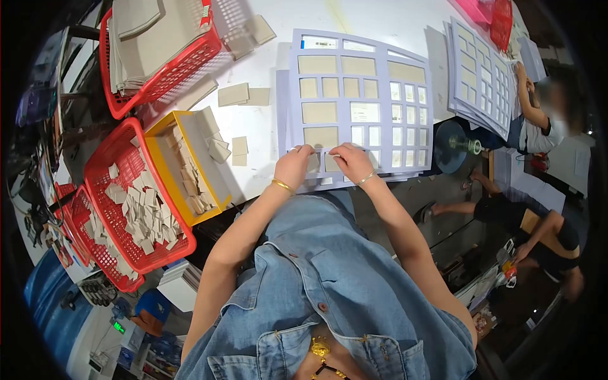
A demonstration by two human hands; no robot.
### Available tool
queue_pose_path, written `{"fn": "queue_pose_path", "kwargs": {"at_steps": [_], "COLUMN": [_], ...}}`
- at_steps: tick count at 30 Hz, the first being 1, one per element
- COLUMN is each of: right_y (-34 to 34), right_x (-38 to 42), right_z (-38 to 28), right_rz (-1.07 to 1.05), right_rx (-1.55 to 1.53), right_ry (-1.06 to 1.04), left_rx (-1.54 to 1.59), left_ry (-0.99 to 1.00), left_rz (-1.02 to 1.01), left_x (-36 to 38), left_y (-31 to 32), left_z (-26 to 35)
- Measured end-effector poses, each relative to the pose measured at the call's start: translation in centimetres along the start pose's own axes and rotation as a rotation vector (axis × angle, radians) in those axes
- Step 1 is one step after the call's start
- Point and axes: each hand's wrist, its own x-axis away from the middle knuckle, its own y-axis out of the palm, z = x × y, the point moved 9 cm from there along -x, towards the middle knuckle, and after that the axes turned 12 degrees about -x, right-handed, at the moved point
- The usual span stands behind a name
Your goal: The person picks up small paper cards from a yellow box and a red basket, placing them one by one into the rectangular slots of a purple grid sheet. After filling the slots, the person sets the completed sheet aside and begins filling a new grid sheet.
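A lavender frame board (346, 121) with many rectangular openings lies on the white table. Several openings hold grey-beige card pieces, such as one wide piece (320, 113); others show white printed paper beneath. My left hand (293, 166) rests at the board's near left edge, its fingers pinched at a small opening beside a grey piece (313, 163). My right hand (352, 162) is just right of it, fingertips pressed on another small grey piece (331, 163) in the neighbouring opening.
Loose grey cards (239, 151) lie left of the board. A yellow box (220, 206) and red baskets (183, 244) hold many pieces; another red basket (214, 45) holds large sheets. More lavender boards (468, 69) are stacked at right, near a co-worker (546, 117). Another person bends lower right.
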Motion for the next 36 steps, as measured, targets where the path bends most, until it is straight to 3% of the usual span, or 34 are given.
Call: {"fn": "queue_pose_path", "kwargs": {"at_steps": [5, 8, 14, 20, 26, 29, 36], "right_y": [0.0, 0.0, -0.2, -0.1, 0.0, -0.1, 0.2], "right_x": [0.3, 0.5, 0.6, 0.5, 0.6, 0.7, 2.0], "right_z": [-0.8, -0.6, -0.5, -0.3, -0.2, -0.6, -2.4], "right_rz": [0.061, 0.088, 0.109, 0.12, 0.131, 0.162, 0.135], "right_rx": [0.049, 0.048, 0.039, 0.022, 0.017, 0.052, 0.263], "right_ry": [-0.007, -0.057, -0.053, -0.047, -0.045, -0.052, 0.006], "left_rx": [0.015, 0.211, 0.333, 0.138, -0.032, -0.128, -0.275], "left_ry": [0.013, 0.051, -0.082, 0.106, 0.084, -0.045, 0.143], "left_rz": [0.013, 0.055, -0.09, 0.066, -0.006, 0.004, 0.005], "left_x": [-0.9, -1.4, -1.5, -1.5, -1.0, -0.7, 0.7], "left_y": [0.3, 0.2, 0.8, 0.8, 1.7, -0.1, 0.7], "left_z": [0.3, -0.3, -1.1, 0.0, 0.4, 1.3, 1.0]}}
